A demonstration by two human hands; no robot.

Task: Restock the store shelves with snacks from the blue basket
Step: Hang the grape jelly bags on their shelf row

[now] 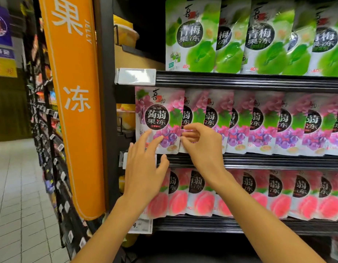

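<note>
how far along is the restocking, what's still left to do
The green pouches above and peach pouches below look fully faced. In hand: the left hand touches the leftmost grape pouch while the right hand pinches its right edge. The blue basket is out of view, so what remains is unclear.

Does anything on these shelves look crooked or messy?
Just one small thing: the leftmost grape pouch on the middle shelf faces flat forward, while the other grape pouches overlap at a slant. The left hand touches it. Nothing looks torn or spilled.
</note>
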